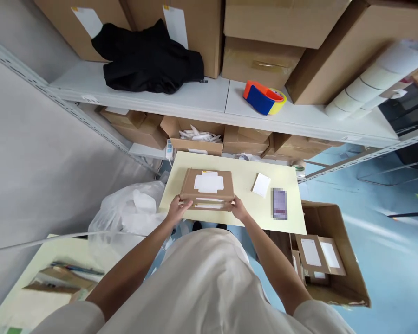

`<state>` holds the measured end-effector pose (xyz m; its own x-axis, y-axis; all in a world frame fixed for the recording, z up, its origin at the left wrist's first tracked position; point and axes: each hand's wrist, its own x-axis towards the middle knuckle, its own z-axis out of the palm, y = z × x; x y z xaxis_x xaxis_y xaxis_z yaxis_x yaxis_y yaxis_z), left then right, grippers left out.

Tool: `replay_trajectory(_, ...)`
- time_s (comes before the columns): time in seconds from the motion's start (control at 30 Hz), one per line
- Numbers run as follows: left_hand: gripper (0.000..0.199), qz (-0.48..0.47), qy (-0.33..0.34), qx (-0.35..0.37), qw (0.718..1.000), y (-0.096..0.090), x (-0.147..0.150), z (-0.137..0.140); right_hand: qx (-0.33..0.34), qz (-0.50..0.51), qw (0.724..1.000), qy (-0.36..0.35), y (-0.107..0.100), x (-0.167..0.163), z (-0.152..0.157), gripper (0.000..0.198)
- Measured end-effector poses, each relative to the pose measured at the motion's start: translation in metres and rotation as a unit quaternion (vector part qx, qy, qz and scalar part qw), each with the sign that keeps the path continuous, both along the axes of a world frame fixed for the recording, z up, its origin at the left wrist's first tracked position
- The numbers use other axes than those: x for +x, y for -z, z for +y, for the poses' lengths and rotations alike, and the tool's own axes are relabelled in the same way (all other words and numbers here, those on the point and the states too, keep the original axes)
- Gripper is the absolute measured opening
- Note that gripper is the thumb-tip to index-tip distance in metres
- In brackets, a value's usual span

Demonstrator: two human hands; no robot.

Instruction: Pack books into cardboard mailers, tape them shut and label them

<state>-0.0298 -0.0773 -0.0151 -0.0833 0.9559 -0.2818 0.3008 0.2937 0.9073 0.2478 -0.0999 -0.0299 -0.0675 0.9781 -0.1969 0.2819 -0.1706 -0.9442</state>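
Observation:
A small stack of flat brown cardboard boxes [188,183] lies on the pale yellow table [251,218] in front of me. White labels [209,182] show on the top face, and more white strips show along the near side. My left hand [177,208] grips the near left corner, its thumb along the front. At the near right corner, my right hand [238,208] has its fingers on the side of the stack. Further right on the table are a white card or pad [261,185] and a pixelated phone [279,204].
A large open carton [355,273] with labelled boxes stands on the floor at right. A stuffed plastic bag [125,204] sits at left. The shelf [216,99] behind bears cartons, black clothing [149,60], tape rolls [263,98] and white rolls [369,88].

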Motion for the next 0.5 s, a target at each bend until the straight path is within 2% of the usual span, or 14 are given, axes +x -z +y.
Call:
replay_trajectory(0.07, 0.038, 0.067, 0.015, 0.056, 0.996, -0.008, 0.002, 0.009, -0.011, -0.031, 0.999, 0.016, -0.024, 0.007, 0.005, 0.041)
replay_trajectory(0.13, 0.034, 0.136, 0.049, 0.104, 0.984, -0.016, 0.007, 0.02, -0.031, -0.133, 0.989, 0.049, -0.045, 0.011, 0.007, 0.043)
replay_trajectory(0.23, 0.037, 0.216, 0.099, 0.125, 0.963, -0.024, 0.015, 0.035, -0.096, -0.281, 0.951, 0.09, -0.064, 0.005, 0.01, 0.048)
replay_trajectory(0.37, 0.036, 0.302, 0.148, 0.079, 0.939, -0.023, 0.022, 0.055, -0.187, -0.335, 0.918, 0.1, -0.063, -0.015, 0.019, 0.051)
replay_trajectory(0.5, 0.038, 0.317, 0.173, 0.06, 0.93, -0.018, 0.026, 0.072, -0.209, -0.351, 0.903, 0.132, -0.057, -0.026, 0.033, 0.058)
